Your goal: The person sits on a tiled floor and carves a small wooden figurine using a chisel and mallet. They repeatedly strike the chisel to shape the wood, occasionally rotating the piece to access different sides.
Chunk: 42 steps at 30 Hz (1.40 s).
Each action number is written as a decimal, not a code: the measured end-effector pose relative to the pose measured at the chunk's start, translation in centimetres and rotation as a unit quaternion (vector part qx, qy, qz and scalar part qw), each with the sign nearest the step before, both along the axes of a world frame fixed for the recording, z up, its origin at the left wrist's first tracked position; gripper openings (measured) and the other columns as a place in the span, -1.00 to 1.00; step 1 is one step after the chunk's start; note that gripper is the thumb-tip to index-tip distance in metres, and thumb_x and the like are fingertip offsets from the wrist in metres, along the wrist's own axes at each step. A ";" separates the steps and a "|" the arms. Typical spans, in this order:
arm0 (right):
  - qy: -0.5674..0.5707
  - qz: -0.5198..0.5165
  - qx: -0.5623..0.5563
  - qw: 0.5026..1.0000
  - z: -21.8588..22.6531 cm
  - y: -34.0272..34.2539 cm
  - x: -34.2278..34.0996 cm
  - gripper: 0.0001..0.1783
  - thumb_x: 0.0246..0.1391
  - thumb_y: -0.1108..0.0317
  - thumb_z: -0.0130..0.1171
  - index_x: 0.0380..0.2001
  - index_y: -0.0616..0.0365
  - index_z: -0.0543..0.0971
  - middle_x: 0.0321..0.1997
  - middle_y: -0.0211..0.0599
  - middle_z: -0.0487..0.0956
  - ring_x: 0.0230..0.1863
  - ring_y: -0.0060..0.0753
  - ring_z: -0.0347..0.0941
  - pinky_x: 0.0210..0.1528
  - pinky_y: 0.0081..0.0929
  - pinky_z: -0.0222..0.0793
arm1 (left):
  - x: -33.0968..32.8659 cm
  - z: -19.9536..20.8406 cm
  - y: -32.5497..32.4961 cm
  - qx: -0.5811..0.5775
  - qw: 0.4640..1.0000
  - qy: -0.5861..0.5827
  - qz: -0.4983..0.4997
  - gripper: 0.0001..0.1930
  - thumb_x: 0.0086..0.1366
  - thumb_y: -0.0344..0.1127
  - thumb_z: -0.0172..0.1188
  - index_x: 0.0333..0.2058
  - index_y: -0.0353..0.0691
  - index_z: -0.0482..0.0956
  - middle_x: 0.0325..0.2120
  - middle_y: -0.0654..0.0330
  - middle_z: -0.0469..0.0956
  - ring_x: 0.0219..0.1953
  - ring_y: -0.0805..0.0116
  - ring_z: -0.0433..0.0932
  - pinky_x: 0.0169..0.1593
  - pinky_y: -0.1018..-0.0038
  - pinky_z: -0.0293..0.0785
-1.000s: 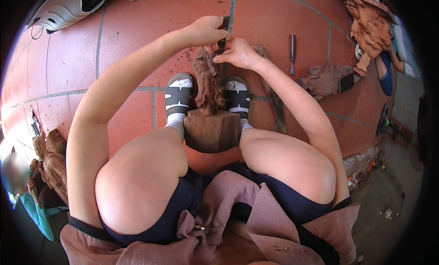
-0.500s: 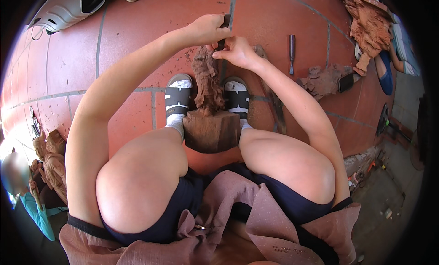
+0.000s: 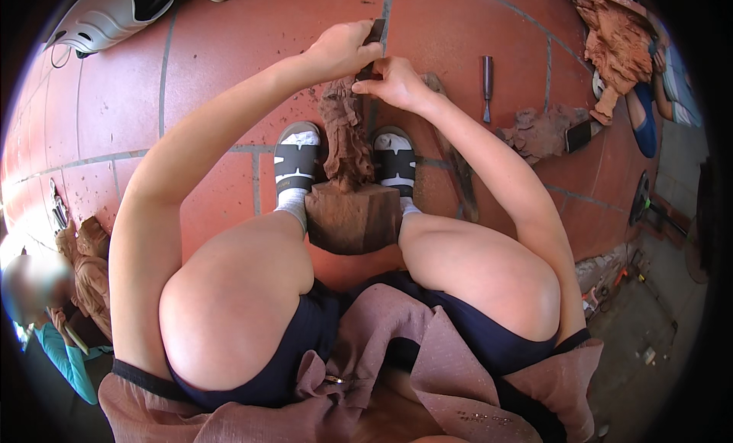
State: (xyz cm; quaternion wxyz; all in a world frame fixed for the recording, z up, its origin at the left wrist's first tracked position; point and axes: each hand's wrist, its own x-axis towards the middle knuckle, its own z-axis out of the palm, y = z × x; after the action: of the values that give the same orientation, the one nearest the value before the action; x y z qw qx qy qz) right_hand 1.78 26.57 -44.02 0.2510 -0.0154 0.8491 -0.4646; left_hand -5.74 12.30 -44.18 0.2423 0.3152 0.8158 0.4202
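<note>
Between my feet is a carved wooden figure (image 3: 347, 137), its thick block base (image 3: 353, 220) nearest me and its far end under my hands. My left hand (image 3: 342, 50) is closed round a dark, narrow chisel-like tool (image 3: 376, 30), whose upper end sticks out past the fingers. Lower on the same tool, my right hand (image 3: 395, 85) is closed, with thumb and fingers by the figure's far end. The tool's tip is hidden by the fingers and the carving.
A chisel (image 3: 487, 88) lies on the red tiles to the right, near a rough carved piece (image 3: 544, 131) and a long stick of wood (image 3: 462, 179). Another carving (image 3: 617, 50) stands far right, by a second person. At left, a person in turquoise (image 3: 65, 359) sits beside carved figures (image 3: 92, 271).
Both hands have shifted slightly, and the dark tool's upper end shows a little higher. The person at left has moved a little. The carving stays nearly in place.
</note>
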 end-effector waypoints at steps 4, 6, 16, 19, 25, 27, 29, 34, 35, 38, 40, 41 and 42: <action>0.071 0.010 -0.097 0.993 -1.7 -0.1 0.9 -0.71 -0.13 0.41 0.27 -0.28 0.26 0.51 -0.29 -0.28 0.58 -0.28 -0.51 0.48 -0.18 -0.54 0.39 | -0.1 1.5 0.3 -0.049 0.997 -0.049 -0.037 -0.70 0.14 -0.18 -0.01 -0.36 -0.35 0.46 -0.61 0.00 0.53 -0.60 0.27 0.56 -0.50 0.38 0.50; 0.077 0.025 -0.124 0.989 -2.3 0.1 0.7 -0.73 -0.11 0.45 0.25 -0.27 0.27 0.50 -0.30 -0.30 0.57 -0.28 -0.52 0.48 -0.18 -0.53 0.40 | 0.7 2.5 0.2 -0.075 0.994 -0.077 -0.015 -0.70 0.13 -0.18 0.00 -0.37 -0.37 0.46 -0.65 0.01 0.52 -0.63 0.25 0.55 -0.49 0.37 0.50; 0.025 0.020 -0.015 0.999 -0.7 -0.3 0.4 -0.74 -0.17 0.43 0.29 -0.34 0.22 0.53 -0.42 -0.41 0.55 -0.44 -0.60 0.37 -0.35 -0.57 0.32 | 0.6 1.3 -0.3 -0.065 0.998 -0.006 -0.008 -0.66 0.11 -0.18 -0.01 -0.45 -0.43 0.49 -0.68 0.01 0.53 -0.63 0.23 0.57 -0.49 0.39 0.51; 0.048 -0.033 -0.131 0.990 -0.9 -1.1 0.1 -0.72 -0.20 0.43 0.30 -0.34 0.23 0.53 -0.43 -0.36 0.55 -0.43 -0.58 0.39 -0.33 -0.55 0.34 | 0.1 1.6 -0.3 -0.087 0.994 -0.066 0.006 -0.68 0.10 -0.20 -0.01 -0.44 -0.41 0.49 -0.69 0.02 0.52 -0.62 0.22 0.57 -0.46 0.37 0.51; 0.004 -0.018 -0.116 0.993 -0.3 -0.7 0.5 -0.75 -0.18 0.50 0.27 -0.34 0.27 0.51 -0.39 -0.27 0.56 -0.30 -0.51 0.45 -0.20 -0.53 0.36 | 0.4 1.6 -0.6 -0.072 0.994 -0.080 -0.001 -0.70 0.10 -0.21 -0.02 -0.44 -0.40 0.49 -0.65 0.02 0.54 -0.62 0.22 0.57 -0.48 0.38 0.52; 0.072 -0.008 -0.044 0.996 -0.5 -0.8 -0.2 -0.76 -0.15 0.46 0.27 -0.35 0.30 0.51 -0.37 -0.22 0.57 -0.28 -0.48 0.46 -0.19 -0.52 0.36 | 0.0 0.8 -0.5 -0.026 0.999 -0.040 0.005 -0.69 0.12 -0.21 -0.01 -0.43 -0.43 0.48 -0.64 0.02 0.53 -0.64 0.27 0.56 -0.56 0.43 0.51; 0.046 0.048 0.027 0.997 0.7 -0.9 0.3 -0.77 -0.13 0.43 0.26 -0.35 0.28 0.53 -0.36 -0.21 0.57 -0.28 -0.48 0.47 -0.19 -0.51 0.36 | -0.2 1.0 -0.7 -0.052 0.992 -0.115 -0.027 -0.66 0.18 -0.20 0.02 -0.42 -0.47 0.44 -0.67 0.05 0.52 -0.65 0.32 0.56 -0.58 0.48 0.51; 0.133 -0.011 -0.010 0.991 -0.7 -0.8 -0.4 -0.79 -0.10 0.39 0.24 -0.32 0.19 0.57 -0.38 -0.23 0.60 -0.27 -0.46 0.50 -0.17 -0.47 0.37 | -0.7 0.6 -0.4 -0.020 0.999 0.022 0.020 -0.66 0.17 -0.20 0.09 -0.38 -0.48 0.45 -0.60 0.04 0.53 -0.59 0.32 0.58 -0.53 0.50 0.55; 0.150 -0.020 0.067 0.986 -0.8 0.0 -0.6 -0.78 -0.09 0.38 0.24 -0.31 0.20 0.57 -0.37 -0.24 0.61 -0.29 -0.45 0.51 -0.16 -0.48 0.37 | -0.9 0.9 -0.2 -0.012 0.999 -0.009 0.032 -0.66 0.17 -0.20 0.11 -0.37 -0.48 0.45 -0.59 0.04 0.53 -0.57 0.33 0.58 -0.52 0.50 0.55; 0.085 -0.056 -0.023 0.995 -1.0 1.0 -1.2 -0.73 -0.12 0.37 0.27 -0.30 0.27 0.56 -0.39 -0.26 0.60 -0.33 -0.50 0.50 -0.18 -0.51 0.37 | -1.4 2.3 0.0 0.014 0.993 -0.100 0.066 -0.70 0.18 -0.22 0.15 -0.34 -0.43 0.47 -0.55 0.13 0.51 -0.55 0.42 0.56 -0.50 0.56 0.54; 0.025 -0.061 -0.067 0.996 -0.8 0.9 -1.0 -0.70 -0.15 0.37 0.30 -0.31 0.30 0.56 -0.39 -0.27 0.59 -0.34 -0.53 0.48 -0.20 -0.54 0.37 | -1.4 2.6 -0.3 0.023 0.990 -0.137 0.023 -0.73 0.19 -0.25 0.14 -0.33 -0.40 0.47 -0.55 0.17 0.50 -0.55 0.45 0.54 -0.50 0.57 0.54; 0.013 -0.038 -0.046 0.998 -0.5 1.0 -0.9 -0.69 -0.16 0.37 0.30 -0.31 0.31 0.55 -0.39 -0.29 0.58 -0.34 -0.55 0.48 -0.20 -0.56 0.37 | -1.4 2.8 -0.5 0.027 0.987 -0.156 0.002 -0.75 0.19 -0.26 0.13 -0.33 -0.39 0.47 -0.55 0.18 0.49 -0.55 0.47 0.54 -0.49 0.57 0.54; -0.001 -0.016 -0.025 1.000 0.8 0.7 -0.6 -0.68 -0.17 0.38 0.31 -0.31 0.31 0.55 -0.39 -0.30 0.58 -0.33 -0.57 0.47 -0.20 -0.57 0.36 | -1.2 2.7 -0.7 0.027 0.985 -0.169 -0.010 -0.77 0.18 -0.28 0.13 -0.33 -0.37 0.47 -0.55 0.20 0.49 -0.54 0.48 0.53 -0.49 0.58 0.54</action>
State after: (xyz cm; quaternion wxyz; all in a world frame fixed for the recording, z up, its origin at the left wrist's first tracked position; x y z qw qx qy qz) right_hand 1.15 27.27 -43.26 0.2444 -0.0078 0.8368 -0.4899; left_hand -6.89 11.62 -41.53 0.3724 0.2540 0.7481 0.4869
